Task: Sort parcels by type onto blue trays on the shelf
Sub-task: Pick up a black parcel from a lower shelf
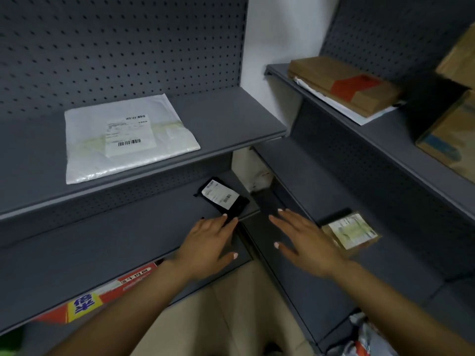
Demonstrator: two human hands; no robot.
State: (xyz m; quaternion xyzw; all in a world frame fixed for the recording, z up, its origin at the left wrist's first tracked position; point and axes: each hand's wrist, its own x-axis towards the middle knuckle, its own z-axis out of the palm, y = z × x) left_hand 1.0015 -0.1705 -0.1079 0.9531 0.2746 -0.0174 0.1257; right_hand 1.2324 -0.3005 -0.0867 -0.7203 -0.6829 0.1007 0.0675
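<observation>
The left hand (208, 242) was spread flat, fingers straight, over the middle shelf (77, 253) of the left rack, near that shelf's right front corner. Its fingertips touched the near end of a black parcel (226, 199) with a white label. The parcel lay flat at the shelf's right edge, its long axis running diagonally from the back left toward the front right corner.

The right hand (305, 240) was also spread, fingers straight and apart, holding nothing, palm down over the lower shelf (321, 181) of the right rack. Just beside it, on the same shelf, a small brown box (350, 233) lay with its label facing up; it appeared blurred.

A white poly mailer (128, 140) lay flat on the upper left shelf (231, 119), label up, its long axis running from the back edge toward the front edge. A flat brown carton (341, 83) rested on the upper right shelf (385, 129), long axis parallel to that shelf's front edge.
</observation>
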